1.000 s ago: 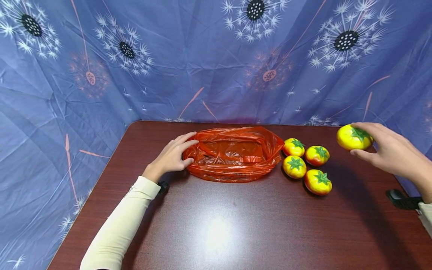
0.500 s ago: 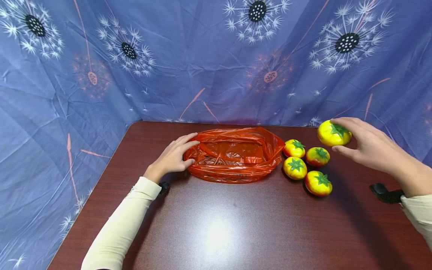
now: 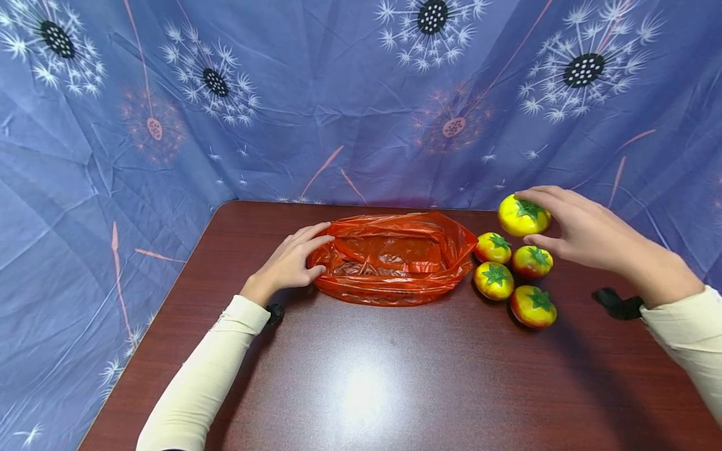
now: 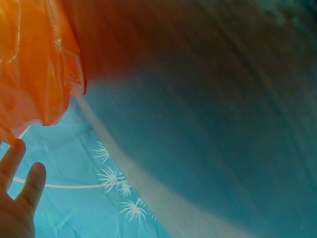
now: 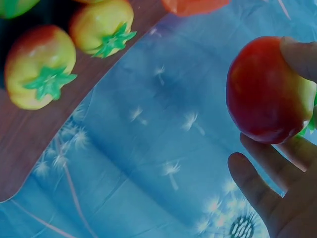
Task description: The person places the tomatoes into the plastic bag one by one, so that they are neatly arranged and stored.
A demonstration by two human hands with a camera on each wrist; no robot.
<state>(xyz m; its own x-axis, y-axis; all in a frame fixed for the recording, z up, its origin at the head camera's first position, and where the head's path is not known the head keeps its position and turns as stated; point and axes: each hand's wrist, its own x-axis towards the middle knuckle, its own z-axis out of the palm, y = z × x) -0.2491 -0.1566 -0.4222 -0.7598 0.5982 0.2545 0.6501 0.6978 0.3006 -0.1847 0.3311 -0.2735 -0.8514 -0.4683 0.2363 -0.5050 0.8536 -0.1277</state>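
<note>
In the head view, my right hand grips a yellow-red tomato with a green star-shaped calyx, raised at the far right side of the table. Thumb and fingers clasp its sides; its red underside faces the right wrist view. Below it lie several similar tomatoes in a cluster on the table. My left hand touches the left rim of a red plastic bag, thumb and fingers spread apart. The bag lies with its mouth spread upward. In the left wrist view, a fingertip meets the bag's edge.
The dark wood table has a bright glare spot at front middle. A blue dandelion-print cloth hangs along the back and left edges. The nearest tomatoes sit right against the bag's right end.
My right hand has carried the tomato leftward and slightly up, from the right side to above the cluster. My left hand and the bag have stayed in place.
</note>
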